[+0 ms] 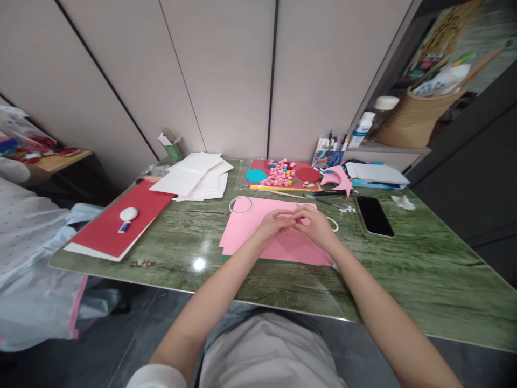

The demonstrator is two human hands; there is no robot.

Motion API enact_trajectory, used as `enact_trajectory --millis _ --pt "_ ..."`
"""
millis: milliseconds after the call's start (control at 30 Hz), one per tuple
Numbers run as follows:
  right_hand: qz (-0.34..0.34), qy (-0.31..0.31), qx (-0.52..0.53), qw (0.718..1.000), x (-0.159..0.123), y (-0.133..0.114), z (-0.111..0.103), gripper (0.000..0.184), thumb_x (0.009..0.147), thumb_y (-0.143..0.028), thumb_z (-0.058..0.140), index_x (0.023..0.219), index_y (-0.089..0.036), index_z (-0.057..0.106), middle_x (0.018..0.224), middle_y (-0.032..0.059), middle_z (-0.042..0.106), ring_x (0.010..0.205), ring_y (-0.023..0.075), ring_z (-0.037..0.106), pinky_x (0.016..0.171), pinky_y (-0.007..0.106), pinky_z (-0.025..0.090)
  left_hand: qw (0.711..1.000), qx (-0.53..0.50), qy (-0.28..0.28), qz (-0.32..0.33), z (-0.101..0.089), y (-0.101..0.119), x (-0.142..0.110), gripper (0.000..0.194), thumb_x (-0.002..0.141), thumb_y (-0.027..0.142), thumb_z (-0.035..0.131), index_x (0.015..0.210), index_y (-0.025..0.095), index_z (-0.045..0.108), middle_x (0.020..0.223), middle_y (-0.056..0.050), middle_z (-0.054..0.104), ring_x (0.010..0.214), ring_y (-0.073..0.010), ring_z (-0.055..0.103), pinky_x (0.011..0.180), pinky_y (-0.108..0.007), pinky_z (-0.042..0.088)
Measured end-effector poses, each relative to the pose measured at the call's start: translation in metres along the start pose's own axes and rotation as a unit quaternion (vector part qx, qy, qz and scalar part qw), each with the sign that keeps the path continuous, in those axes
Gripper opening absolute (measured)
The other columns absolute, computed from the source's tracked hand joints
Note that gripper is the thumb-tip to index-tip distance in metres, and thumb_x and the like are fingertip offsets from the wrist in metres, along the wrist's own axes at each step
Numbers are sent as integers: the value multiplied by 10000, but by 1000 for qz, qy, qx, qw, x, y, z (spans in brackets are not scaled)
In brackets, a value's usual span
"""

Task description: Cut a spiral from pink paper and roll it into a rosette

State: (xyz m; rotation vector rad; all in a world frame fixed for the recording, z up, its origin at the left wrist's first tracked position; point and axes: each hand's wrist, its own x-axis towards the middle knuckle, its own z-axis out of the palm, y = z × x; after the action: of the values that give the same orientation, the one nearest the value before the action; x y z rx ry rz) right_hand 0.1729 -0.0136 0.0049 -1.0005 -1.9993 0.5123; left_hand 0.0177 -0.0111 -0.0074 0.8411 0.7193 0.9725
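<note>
My left hand [274, 225] and my right hand [314, 223] meet above a stack of pink paper [246, 234], thumbs and fingertips pinched together. Whatever lies between the fingertips is too small to make out. A thin white ring [230, 205] lies on the stack's upper left corner. Beside my right hand, part of a white loop [334, 225] shows at the paper's right edge. Just beyond the stack sits a heap of small folded pink pieces [278, 175] on a red sheet, with a blue paper disc [256, 176] and a red disc [307, 174].
On the left are white papers [189, 175] and a red sheet [133, 215] carrying a round white object [128, 214]. To the right lie a phone [374, 215], a cut pink paper piece [338, 179] and pens [329, 193]. Another person's sleeve [24, 215] is at far left.
</note>
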Motion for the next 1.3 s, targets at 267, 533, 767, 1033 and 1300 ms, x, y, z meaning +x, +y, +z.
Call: enact_trajectory --millis 267,533,767,1033,1300 --pt "-3 1 2 1000 0 2 1 74 688 -166 614 690 -193 546 801 22 559 795 161 523 726 305 413 999 -13 -32 1 -1 -3 1 442 522 171 746 923 127 565 813 -61 665 780 -140 607 798 -305 384" --pt "7 -49 6 999 1 0 -6 66 698 -195 612 761 -203 594 819 23 567 745 145 527 689 291 428 1000 6 7 -27 -2 1 2 467 511 142 746 932 128 546 749 -41 656 690 -117 600 734 -283 404" --pt "19 -84 21 996 3 -1 -14 152 750 -316 580 855 -233 652 887 36 596 766 150 558 715 303 457 998 23 4 -55 -10 6 4 543 500 159 757 991 125 526 692 -29 643 628 -101 583 666 -258 393" --pt "15 -81 17 996 3 -2 -15 121 751 -275 577 843 -225 638 885 33 597 779 150 560 708 292 452 998 29 -11 -54 -17 3 8 491 515 178 755 962 139 557 664 -2 614 590 -70 552 628 -228 370" --pt "24 -74 11 997 2 1 -14 176 760 -263 562 924 -234 618 908 29 594 760 140 555 698 284 445 999 31 15 -29 -15 5 8 483 492 184 765 926 142 556 722 -23 641 635 -88 580 654 -237 381"
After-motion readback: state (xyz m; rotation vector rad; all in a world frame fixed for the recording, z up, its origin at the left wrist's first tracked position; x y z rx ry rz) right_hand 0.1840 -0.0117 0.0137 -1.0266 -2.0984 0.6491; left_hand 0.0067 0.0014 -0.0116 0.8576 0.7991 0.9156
